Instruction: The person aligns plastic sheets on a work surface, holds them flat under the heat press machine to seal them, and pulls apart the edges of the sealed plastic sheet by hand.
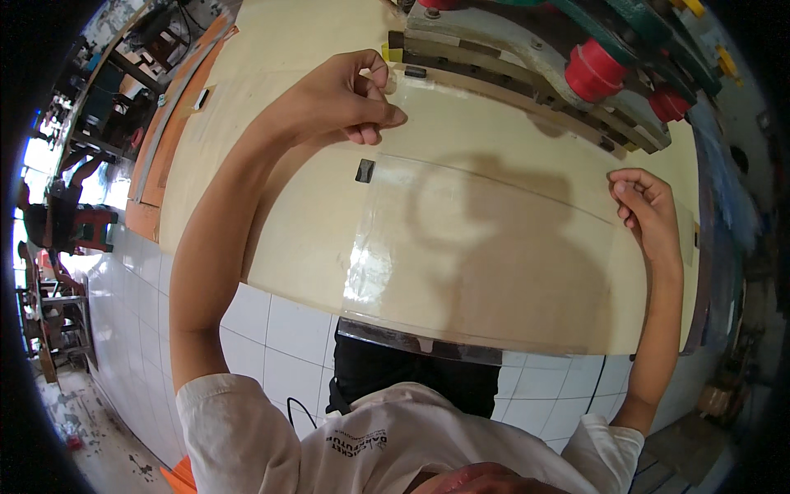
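A thin clear plastic sheet [494, 255] lies on the pale cream worktop, its near edge along the front of the table. Beyond its far left corner, my left hand [350, 99] hovers with bent fingers and the thumb drawn in toward them. My right hand [648, 206] is at the sheet's far right corner, fingers curled and thumb against them. Whether either hand pinches a clear film cannot be made out. A small black block [364, 170] sits by the sheet's left edge, and another black block [415, 72] is just past my left hand.
A heavy press-like machine with a metal bar [527, 86], red knobs [594, 70] and green arms overhangs the far right of the worktop [304, 222]. An orange-brown board [177, 123] adjoins at left. Bundled clear plastic [728, 181] hangs at right. A red stool [93, 226] stands far left.
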{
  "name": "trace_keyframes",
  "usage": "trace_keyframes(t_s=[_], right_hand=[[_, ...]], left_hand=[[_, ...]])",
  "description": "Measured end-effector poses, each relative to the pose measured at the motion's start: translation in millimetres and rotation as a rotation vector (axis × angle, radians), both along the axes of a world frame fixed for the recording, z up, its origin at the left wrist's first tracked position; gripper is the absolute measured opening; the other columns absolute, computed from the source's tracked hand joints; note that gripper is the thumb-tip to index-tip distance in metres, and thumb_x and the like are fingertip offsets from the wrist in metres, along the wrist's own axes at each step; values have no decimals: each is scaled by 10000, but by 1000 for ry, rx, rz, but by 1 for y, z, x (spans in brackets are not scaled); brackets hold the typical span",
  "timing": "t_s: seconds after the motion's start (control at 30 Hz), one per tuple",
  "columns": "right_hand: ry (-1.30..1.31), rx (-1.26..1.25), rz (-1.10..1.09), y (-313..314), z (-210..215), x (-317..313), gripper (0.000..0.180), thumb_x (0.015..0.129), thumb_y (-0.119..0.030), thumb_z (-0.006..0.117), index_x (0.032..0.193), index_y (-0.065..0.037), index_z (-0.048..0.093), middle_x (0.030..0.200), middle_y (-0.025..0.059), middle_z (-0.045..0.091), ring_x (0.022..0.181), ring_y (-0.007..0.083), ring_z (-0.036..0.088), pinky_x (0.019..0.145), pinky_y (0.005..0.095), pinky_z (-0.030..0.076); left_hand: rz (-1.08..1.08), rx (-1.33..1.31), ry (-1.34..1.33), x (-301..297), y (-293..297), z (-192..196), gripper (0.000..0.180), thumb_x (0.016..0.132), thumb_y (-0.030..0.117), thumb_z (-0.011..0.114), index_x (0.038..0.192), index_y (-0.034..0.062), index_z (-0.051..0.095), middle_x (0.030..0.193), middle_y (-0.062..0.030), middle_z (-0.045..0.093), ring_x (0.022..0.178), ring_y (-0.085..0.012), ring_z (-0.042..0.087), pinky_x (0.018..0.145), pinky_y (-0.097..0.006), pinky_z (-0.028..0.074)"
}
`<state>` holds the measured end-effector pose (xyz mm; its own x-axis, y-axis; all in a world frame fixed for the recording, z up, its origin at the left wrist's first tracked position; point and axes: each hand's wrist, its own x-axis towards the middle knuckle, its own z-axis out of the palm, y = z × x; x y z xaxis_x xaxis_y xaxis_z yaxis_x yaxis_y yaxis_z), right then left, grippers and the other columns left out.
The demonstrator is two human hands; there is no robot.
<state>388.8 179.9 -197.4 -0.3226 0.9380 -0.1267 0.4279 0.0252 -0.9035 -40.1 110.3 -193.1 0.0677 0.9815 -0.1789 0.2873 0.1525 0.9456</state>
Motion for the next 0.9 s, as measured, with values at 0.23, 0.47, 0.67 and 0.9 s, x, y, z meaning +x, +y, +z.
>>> trace_keyframes(t_s=[0.23, 0.47, 0.67, 0.9], right_hand=[[5, -5, -3, 2, -3, 2, 198, 921, -169, 702, 1051, -20, 701, 798, -33, 641, 603, 0, 514, 484, 146, 375], [9, -3, -23, -2, 1, 0, 204, 919, -176, 713, 1044, -16, 702, 801, -22, 644, 602, 6, 518, 494, 149, 378], [32, -10, -30, -2, 2, -2, 187, 924, -174, 715, 1031, -22, 709, 780, -27, 636, 608, 13, 524, 498, 154, 378], [47, -3, 13, 2, -3, 3, 181, 925, -189, 719, 1025, -38, 724, 768, -37, 635, 613, 17, 526, 515, 166, 397]], left_hand=[[15, 8, 18, 2, -2, 3, 326, 847, 37, 760, 923, 84, 447, 690, -10, 578, 546, -76, 591, 461, -218, 430], [49, -2, 42, 5, 0, 1, 332, 839, 31, 762, 923, 91, 446, 706, -23, 575, 538, -84, 580, 449, -226, 415], [52, -24, -9, 6, -1, 5, 337, 837, 12, 758, 910, 97, 441, 707, -22, 581, 524, -77, 558, 443, -219, 382], [71, -13, 38, 7, 0, 4, 343, 839, -11, 743, 909, 100, 426, 690, -15, 579, 515, -73, 552, 425, -222, 369]])
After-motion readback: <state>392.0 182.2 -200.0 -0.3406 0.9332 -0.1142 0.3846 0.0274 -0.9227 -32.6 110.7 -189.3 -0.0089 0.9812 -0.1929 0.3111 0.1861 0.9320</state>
